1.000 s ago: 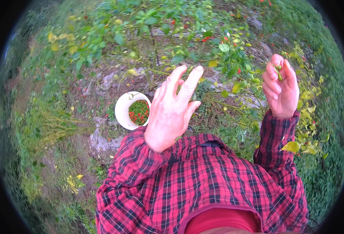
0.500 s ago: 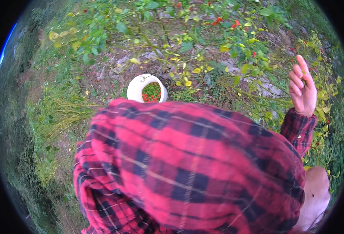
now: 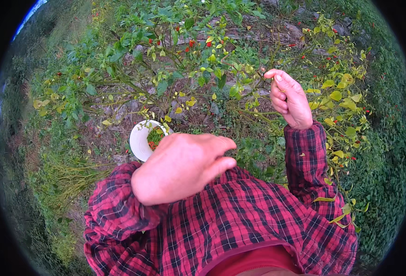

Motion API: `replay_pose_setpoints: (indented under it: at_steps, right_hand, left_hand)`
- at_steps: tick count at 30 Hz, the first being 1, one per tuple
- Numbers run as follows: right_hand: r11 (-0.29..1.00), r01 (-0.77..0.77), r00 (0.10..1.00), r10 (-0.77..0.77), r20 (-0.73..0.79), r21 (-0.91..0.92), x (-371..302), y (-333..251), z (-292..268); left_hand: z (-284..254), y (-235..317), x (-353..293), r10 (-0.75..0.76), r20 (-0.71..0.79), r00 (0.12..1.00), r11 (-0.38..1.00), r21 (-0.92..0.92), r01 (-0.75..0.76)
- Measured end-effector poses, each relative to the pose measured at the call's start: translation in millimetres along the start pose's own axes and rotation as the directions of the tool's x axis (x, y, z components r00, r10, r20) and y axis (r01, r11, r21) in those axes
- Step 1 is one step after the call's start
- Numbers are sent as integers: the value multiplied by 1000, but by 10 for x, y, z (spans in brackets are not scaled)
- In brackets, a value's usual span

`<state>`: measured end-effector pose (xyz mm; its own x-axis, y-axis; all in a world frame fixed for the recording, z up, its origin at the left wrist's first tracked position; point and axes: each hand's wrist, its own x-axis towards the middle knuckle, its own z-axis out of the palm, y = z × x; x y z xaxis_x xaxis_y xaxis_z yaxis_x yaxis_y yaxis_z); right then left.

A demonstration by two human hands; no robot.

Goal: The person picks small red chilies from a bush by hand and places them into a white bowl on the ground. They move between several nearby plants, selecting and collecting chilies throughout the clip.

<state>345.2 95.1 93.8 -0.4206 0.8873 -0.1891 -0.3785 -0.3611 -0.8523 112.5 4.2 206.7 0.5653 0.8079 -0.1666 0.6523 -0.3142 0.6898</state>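
My left hand (image 3: 184,163) hangs in the middle in front of my chest, partly over a white bucket (image 3: 140,141). Its fingers reach to the right, the thumb apart from them, and nothing shows between. Inside the bucket lie small green and red chili peppers (image 3: 154,138), some hidden behind that hand. My right hand (image 3: 291,97) is raised at the right beside the chili plants (image 3: 212,62). Its thumb and index finger are pinched and the other fingers curled; what they hold is too small to make out. Red chilies (image 3: 191,43) hang ahead on the branches.
Yellowing leaves and branches (image 3: 345,92) stand close to the right of my right arm. Bare, bent stems (image 3: 76,177) lie at the left, near my left sleeve. Dense green growth (image 3: 382,175) borders the right side.
My left hand has come into view in front of my chest. The right hand has moved left, and its fingers have turned from pointing up to a pinch. My view has shifted and my torso appears lower.
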Motion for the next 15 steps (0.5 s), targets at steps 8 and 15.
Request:
replay_pose_setpoints:
  at_steps: [8,15]
  right_hand:
    - [999,33,998,-32,-45,21,23,-57,91]
    - [999,-36,997,38,69,-38,-95,81,354]
  left_hand:
    - [-199,-1134,731,-117,-441,890,990,22,141]
    - [228,-1474,1186,101,-199,975,995,37,-96]
